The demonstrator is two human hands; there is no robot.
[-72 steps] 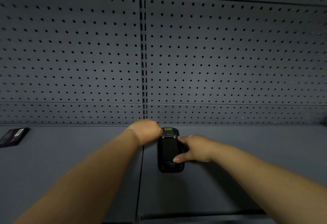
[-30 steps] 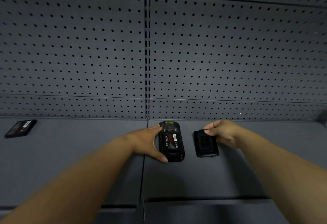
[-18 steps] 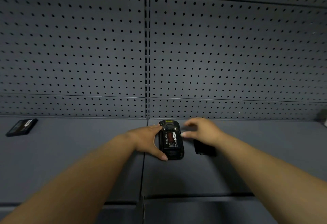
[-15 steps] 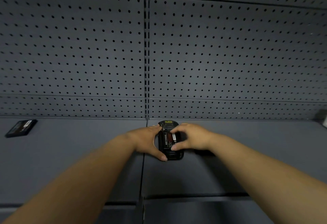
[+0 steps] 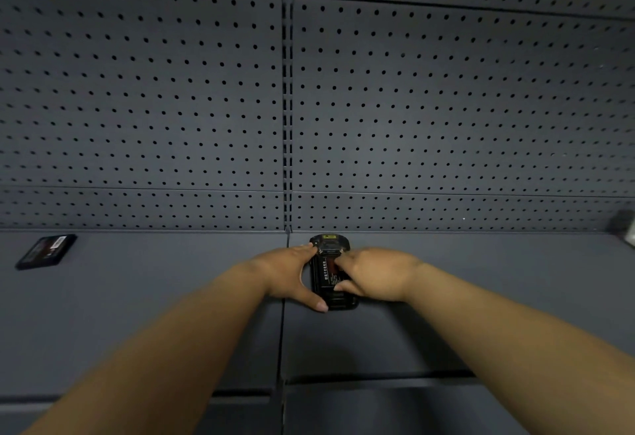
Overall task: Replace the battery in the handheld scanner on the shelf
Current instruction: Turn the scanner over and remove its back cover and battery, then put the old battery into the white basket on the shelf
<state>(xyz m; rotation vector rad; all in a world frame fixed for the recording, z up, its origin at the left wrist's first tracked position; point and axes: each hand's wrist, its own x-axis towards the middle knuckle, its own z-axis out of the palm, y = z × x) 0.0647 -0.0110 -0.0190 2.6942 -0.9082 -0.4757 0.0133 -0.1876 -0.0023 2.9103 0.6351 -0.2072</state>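
The black handheld scanner lies face down on the grey shelf, close to the back wall, with its back cover off. A labelled battery shows in its open bay. My left hand grips the scanner's left side, thumb at the lower corner. My right hand reaches in from the right, fingertips and thumb pinched on the battery. The removed cover is hidden behind my right hand. A second flat black battery lies at the shelf's far left.
A grey pegboard wall rises right behind the scanner. A seam splits the shelf into two panels just left of the scanner. A small pale object sits at the far right edge.
My right hand lifted the back cover off, laid it to the scanner's right, then came back onto the exposed battery. My left hand has stayed on the scanner.
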